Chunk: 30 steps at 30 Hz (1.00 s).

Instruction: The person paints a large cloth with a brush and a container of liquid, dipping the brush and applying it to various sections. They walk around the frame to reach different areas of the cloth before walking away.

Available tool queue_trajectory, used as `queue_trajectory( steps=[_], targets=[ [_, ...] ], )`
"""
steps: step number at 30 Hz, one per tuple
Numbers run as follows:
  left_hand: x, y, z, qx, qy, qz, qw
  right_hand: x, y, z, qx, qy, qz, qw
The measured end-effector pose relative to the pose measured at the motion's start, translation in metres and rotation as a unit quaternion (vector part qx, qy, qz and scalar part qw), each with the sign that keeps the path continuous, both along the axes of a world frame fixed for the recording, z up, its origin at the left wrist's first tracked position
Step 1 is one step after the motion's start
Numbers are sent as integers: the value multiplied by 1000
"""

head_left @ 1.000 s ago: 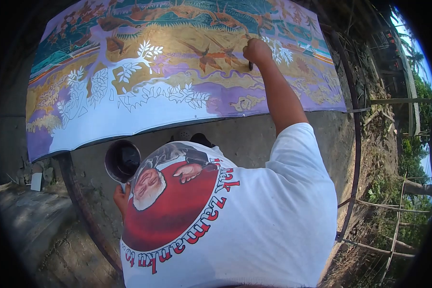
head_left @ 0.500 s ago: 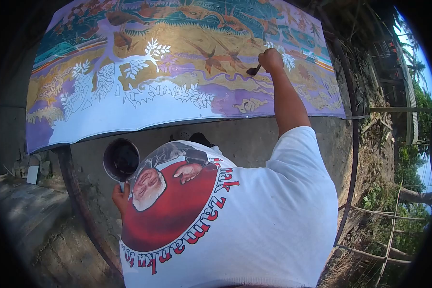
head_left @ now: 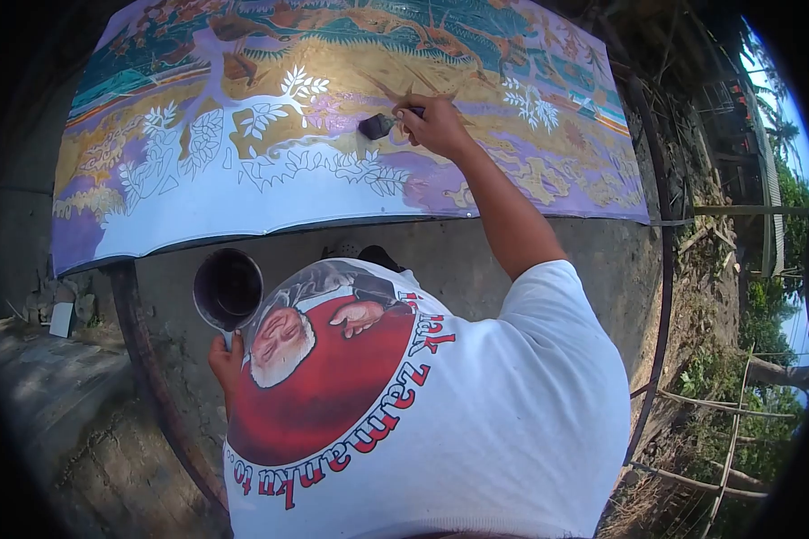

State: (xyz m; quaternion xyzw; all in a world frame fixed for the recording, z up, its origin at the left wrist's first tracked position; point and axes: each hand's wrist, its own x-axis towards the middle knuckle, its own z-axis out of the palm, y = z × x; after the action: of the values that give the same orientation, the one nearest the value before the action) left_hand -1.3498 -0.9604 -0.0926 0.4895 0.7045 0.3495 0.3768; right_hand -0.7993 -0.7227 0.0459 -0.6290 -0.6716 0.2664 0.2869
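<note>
Brush: a short brush [head_left: 377, 124] with a dark head is lying against the painted cloth in the upper middle of the frame, its head pointing toward the left edge and its handle running back into the fist.
Right hand: the right hand [head_left: 436, 126] is clamping its fingers around the brush handle, knuckles turned upward, with the bare forearm stretching down and to the right toward the sleeve.
Brush contact: the dark head is touching the cloth where a purple band is meeting a golden one, just above a row of white leaf outlines.
Cloth: the cloth [head_left: 198, 202] is spreading across the whole upper part of the frame, stretched flat, showing teal and orange along the top, gold and purple in the middle, and a plain white strip along its lower edge.
Left hand: the left hand [head_left: 227, 364] is sitting at the lower left, closed under a dark round cup [head_left: 228, 287]; it is probably gripping a handle or stem, though the shirt is hiding part of the fingers.
Cup: it is opening upward, its inside looking dark, and is hanging just below the cloth's lower edge, well apart from the brush.
Shirt: a white T-shirt [head_left: 512, 422] with a red round print and red lettering is filling the lower middle of the frame.
Frame: a thin curved metal bar [head_left: 665, 269] is running down the right side, beside the cloth's right end.
Ground: grey concrete [head_left: 476, 260] is showing between cloth and shirt, and green plants [head_left: 764, 296] are standing at the far right.
</note>
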Motion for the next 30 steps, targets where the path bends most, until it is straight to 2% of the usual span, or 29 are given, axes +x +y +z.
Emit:
queue_trajectory(
  steps=[2, 4, 6, 8, 9, 11, 12, 14, 16, 18, 20, 22, 24, 25, 26, 27, 29, 30],
  targets=[
    [-2, -3, -6, 4, -11, 16, 1000, 24, -13, -2, -88, 209, -154, 962],
    [-9, -8, -14, 21, -1, 7, 1000, 67, -34, -14, -111, 280, -250, 920],
    [-14, -11, -14, 38, 8, -1, 999, 107, -66, -28, -108, 276, -338, 893],
    [-16, -15, -10, 41, 30, 3, 999, 133, -97, -46, -82, 334, -406, 847],
    [-17, -18, -10, 41, 29, 9, 999, 128, -107, -56, -83, 332, -402, 849],
    [-22, -20, -6, 16, 1, 15, 1000, 115, -125, -72, -42, 453, -454, 766],
    [-21, -19, 1, 17, 1, 14, 1000, 100, -127, -75, -41, 453, -454, 766],
    [-16, -17, 18, -15, -81, 24, 996, 44, -120, -70, -59, 502, -421, 753],
    [-24, -16, 13, -14, -68, 8, 998, -4, -106, -57, -68, 512, -377, 769],
    [-30, -10, 15, -11, -53, -9, 998, -48, -92, -43, -73, 514, -293, 803],
    [-29, -2, 39, -20, -75, -32, 996, -99, -82, -12, -99, 502, -197, 836],
    [-27, 7, 66, -22, -36, -64, 997, -152, -82, 16, -104, 470, -46, 875],
    [-22, 13, 96, -26, 5, -92, 995, -203, -89, 49, -140, 343, 87, 925],
    [-19, 16, 111, -18, 27, -111, 993, -226, -91, 45, -39, 280, 188, 940],
    [-16, 18, 120, -10, 49, -131, 990, -247, -92, 41, 63, 210, 284, 934],
    [-13, 22, 129, -18, 51, -132, 990, -264, -93, 46, 57, 214, 281, 934],
    [-14, 24, 133, -2, 43, -126, 991, -292, -104, 53, 28, -7, 378, 925],
    [-14, 25, 137, 1, 44, -126, 991, -297, -107, 53, 30, -8, 379, 925]
  ],
)
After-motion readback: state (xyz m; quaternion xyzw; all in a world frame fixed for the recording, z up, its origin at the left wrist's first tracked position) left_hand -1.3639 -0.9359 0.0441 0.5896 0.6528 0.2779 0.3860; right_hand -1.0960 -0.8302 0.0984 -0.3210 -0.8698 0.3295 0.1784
